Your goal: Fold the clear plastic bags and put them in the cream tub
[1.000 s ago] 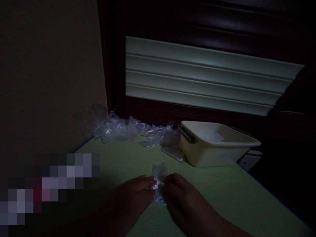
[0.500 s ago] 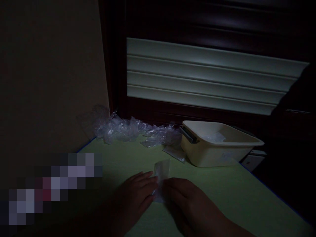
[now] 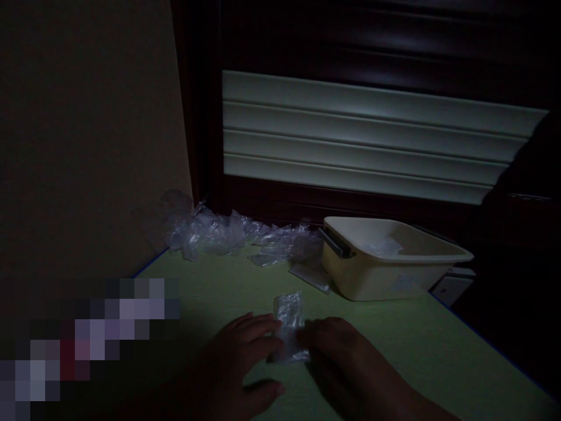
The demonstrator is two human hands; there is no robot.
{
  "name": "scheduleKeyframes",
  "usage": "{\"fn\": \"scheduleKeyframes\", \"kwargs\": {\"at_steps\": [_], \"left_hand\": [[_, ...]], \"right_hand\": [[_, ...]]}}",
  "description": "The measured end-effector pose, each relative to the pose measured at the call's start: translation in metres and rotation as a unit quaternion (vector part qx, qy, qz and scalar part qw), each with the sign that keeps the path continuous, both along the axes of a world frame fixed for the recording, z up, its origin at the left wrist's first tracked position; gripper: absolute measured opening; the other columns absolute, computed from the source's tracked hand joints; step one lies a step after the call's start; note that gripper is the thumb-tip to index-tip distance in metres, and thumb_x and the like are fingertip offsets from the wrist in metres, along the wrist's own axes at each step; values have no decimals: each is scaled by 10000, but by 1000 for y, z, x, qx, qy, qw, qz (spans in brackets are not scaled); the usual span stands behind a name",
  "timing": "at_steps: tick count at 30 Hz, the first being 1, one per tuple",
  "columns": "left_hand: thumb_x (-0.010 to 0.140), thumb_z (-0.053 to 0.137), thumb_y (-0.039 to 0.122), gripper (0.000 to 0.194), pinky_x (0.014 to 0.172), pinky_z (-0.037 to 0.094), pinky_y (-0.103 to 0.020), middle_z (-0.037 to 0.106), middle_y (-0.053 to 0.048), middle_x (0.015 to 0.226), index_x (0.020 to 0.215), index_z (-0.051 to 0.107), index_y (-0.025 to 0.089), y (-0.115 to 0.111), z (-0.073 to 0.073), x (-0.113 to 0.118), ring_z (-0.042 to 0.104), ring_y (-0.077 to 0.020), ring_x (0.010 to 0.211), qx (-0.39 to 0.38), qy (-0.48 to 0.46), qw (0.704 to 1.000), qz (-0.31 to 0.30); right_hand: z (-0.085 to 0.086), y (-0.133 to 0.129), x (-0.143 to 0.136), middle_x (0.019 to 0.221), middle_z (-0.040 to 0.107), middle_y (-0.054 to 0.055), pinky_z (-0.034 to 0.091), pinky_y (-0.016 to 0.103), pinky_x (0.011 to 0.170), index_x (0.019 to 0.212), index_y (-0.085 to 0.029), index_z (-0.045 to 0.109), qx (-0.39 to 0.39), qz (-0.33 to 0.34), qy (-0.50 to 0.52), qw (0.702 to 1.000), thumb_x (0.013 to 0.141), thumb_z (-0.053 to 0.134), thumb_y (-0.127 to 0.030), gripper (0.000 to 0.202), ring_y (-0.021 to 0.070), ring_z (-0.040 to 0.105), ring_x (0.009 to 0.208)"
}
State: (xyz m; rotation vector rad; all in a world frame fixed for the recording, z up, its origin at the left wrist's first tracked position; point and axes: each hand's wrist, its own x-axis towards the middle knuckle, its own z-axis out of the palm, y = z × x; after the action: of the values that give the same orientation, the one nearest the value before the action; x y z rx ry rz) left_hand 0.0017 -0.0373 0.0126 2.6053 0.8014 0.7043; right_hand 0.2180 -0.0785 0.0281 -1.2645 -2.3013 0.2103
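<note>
A small clear plastic bag (image 3: 289,327), folded to a narrow rectangle, lies on the green tabletop (image 3: 377,339) between my hands. My left hand (image 3: 245,351) touches the bag's left edge with its fingertips; its fingers are spread and the thumb stands apart below. On the other side, my right hand (image 3: 339,351) rests against the bag's right edge, fingers bent and close together. Its thumb and the undersides of its fingers are in shadow, so I cannot see whether it pinches the plastic.
Crumpled clear plastic bags (image 3: 214,231) are heaped along the table's back edge. A flat bag (image 3: 310,276) lies by a cream plastic bin (image 3: 377,280) with dark handles, which holds some clear plastic. Behind stands a dark panel with pale slats (image 3: 350,140). A blurred-out patch covers the lower left.
My left thumb and fingers have spread apart. My right hand has shifted slightly right, uncovering more of the bag, whose surface now looks wrinkled and shiny.
</note>
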Motion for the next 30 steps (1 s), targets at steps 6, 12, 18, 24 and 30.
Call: {"fn": "scheduleKeyframes", "kwargs": {"at_steps": [6, 12, 18, 24, 30], "left_hand": [[711, 607, 35, 357, 899, 478, -332, 669, -57, 1090, 1022, 639, 208, 4, -2, 4, 603, -206, 1020, -20, -25, 999, 38], [746, 548, 22, 237, 806, 492, -308, 690, -34, 905, 892, 645, 181, 5, 5, 6, 626, -183, 872, -16, -38, 999, 18], [782, 509, 83, 145, 696, 474, -264, 636, -24, 792, 791, 618, 178, 4, 7, 7, 601, -166, 767, -50, -52, 996, 42], [803, 461, 176, 137, 675, 458, -254, 608, -9, 754, 752, 588, 188, 3, 6, 8, 595, -162, 730, -87, -70, 990, 86], [761, 496, 223, 244, 742, 464, -269, 662, 8, 814, 968, 624, 245, 4, -6, 6, 615, -175, 784, -99, -101, 979, 149]], "right_hand": [[6, -6, -3, 789, 663, 60, 476, 299, 675, 838, -182, 612, -110, -3, 143, 984, 898, 395, -201, 225, 179, 610, 727], [7, -11, -2, 984, 641, 118, 481, 351, 778, 1025, -143, 588, -87, 55, 159, 982, 798, 510, -226, 254, 222, 602, 913], [4, -8, -7, 837, 648, 69, 457, 316, 703, 914, -169, 620, -82, 4, 99, 992, 851, 501, -210, 140, 193, 580, 779], [1, -5, -13, 746, 617, 45, 408, 251, 570, 870, -161, 584, -138, -16, 166, 976, 876, 462, -241, 145, 153, 535, 649], [-4, -7, -11, 806, 634, 19, 400, 215, 548, 1128, -185, 473, -191, 23, 242, 951, 870, 512, -213, 262, 126, 548, 657]]}}
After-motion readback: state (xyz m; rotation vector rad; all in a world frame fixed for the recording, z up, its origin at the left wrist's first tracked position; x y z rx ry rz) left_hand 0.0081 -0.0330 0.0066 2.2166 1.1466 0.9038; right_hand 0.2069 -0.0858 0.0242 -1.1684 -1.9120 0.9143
